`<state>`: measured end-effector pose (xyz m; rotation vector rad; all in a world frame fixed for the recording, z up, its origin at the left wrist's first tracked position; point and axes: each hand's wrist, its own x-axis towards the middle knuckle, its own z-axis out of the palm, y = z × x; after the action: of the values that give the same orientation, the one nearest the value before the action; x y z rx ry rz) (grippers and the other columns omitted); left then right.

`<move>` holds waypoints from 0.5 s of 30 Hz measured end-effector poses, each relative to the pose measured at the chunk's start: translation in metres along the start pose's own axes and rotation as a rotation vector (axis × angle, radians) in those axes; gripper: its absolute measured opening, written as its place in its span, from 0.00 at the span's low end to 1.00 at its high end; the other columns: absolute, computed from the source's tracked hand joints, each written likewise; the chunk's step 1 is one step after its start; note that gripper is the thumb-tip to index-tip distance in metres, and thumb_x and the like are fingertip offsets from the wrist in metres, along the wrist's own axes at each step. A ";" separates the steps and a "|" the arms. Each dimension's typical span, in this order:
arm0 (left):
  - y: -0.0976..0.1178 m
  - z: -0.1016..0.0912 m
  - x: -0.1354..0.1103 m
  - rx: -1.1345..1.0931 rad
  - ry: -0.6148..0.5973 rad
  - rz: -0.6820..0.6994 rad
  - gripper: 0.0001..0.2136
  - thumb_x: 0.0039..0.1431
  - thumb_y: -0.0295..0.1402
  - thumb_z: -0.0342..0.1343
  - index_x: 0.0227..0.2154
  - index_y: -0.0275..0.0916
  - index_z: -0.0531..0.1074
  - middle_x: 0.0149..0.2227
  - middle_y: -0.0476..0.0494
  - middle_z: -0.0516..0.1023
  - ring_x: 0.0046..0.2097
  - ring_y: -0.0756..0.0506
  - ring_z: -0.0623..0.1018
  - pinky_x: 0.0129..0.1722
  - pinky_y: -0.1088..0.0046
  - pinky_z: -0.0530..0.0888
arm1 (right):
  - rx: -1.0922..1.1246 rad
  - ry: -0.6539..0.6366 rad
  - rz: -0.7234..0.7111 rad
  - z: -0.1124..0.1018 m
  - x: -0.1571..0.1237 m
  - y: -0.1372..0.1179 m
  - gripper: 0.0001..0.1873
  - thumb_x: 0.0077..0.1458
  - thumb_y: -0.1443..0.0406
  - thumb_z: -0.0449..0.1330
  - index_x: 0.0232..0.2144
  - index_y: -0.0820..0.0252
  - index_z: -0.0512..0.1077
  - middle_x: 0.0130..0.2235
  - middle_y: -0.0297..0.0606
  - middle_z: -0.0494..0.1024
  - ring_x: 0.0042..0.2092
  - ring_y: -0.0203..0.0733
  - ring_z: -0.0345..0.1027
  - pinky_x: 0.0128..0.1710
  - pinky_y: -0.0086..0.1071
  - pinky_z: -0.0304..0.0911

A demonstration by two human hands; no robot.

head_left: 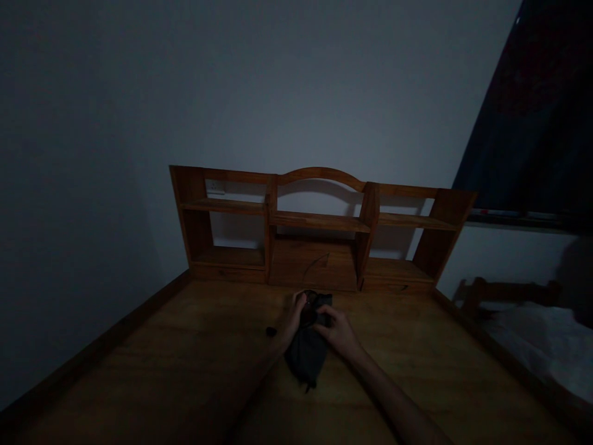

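A dark grey cloth piece, perhaps a small pouch (306, 352), lies on the wooden desk with a short tip or string at its near end. At its far end my left hand (293, 318) has its fingers bent around a dark object (307, 314) with a thin rounded edge. From the other side my right hand (334, 327) is closed, thumb and fingers pinching at the same dark object and the cloth. Poor light hides exactly what sits between the fingers. A small black item (271, 332) rests just left of my left hand.
Along the desk's (194, 346) back stands a wooden shelf unit (319, 221) with several compartments. A thin curved line (315, 263) shows before its middle panel. A wall socket (215, 187) sits behind its left part. Dark curtain (532, 117) and white bedding (542, 340) are at right.
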<state>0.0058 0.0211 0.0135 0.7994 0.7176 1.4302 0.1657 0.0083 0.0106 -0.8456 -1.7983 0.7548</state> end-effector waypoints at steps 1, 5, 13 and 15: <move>-0.001 0.001 0.001 0.044 0.018 0.025 0.08 0.55 0.36 0.59 0.39 0.44 0.73 0.42 0.45 0.78 0.56 0.43 0.69 0.56 0.71 0.61 | 0.027 0.009 0.022 0.001 0.000 0.001 0.10 0.45 0.66 0.66 0.34 0.58 0.73 0.35 0.33 0.76 0.39 0.44 0.69 0.41 0.35 0.63; -0.004 0.000 0.001 0.190 0.007 0.126 0.17 0.53 0.40 0.61 0.46 0.44 0.70 0.49 0.43 0.74 0.57 0.42 0.69 0.58 0.67 0.61 | 0.149 0.023 0.093 0.006 0.003 0.006 0.14 0.41 0.62 0.70 0.33 0.58 0.74 0.34 0.32 0.77 0.38 0.43 0.70 0.39 0.33 0.64; -0.002 -0.001 -0.007 0.368 -0.138 0.174 0.32 0.46 0.40 0.66 0.55 0.44 0.62 0.56 0.40 0.69 0.59 0.39 0.67 0.60 0.60 0.60 | 0.364 -0.044 0.185 -0.010 0.010 0.017 0.21 0.39 0.59 0.71 0.36 0.60 0.74 0.34 0.37 0.79 0.35 0.43 0.73 0.37 0.34 0.66; -0.002 -0.001 -0.008 0.363 -0.167 0.171 0.34 0.43 0.37 0.69 0.55 0.44 0.63 0.56 0.40 0.69 0.60 0.38 0.67 0.61 0.60 0.59 | 0.357 -0.057 0.179 -0.014 0.011 0.020 0.21 0.38 0.60 0.71 0.36 0.60 0.74 0.34 0.36 0.78 0.35 0.42 0.73 0.35 0.33 0.66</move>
<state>0.0060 0.0134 0.0107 1.2728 0.8064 1.3814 0.1801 0.0298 0.0048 -0.7555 -1.5842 1.1862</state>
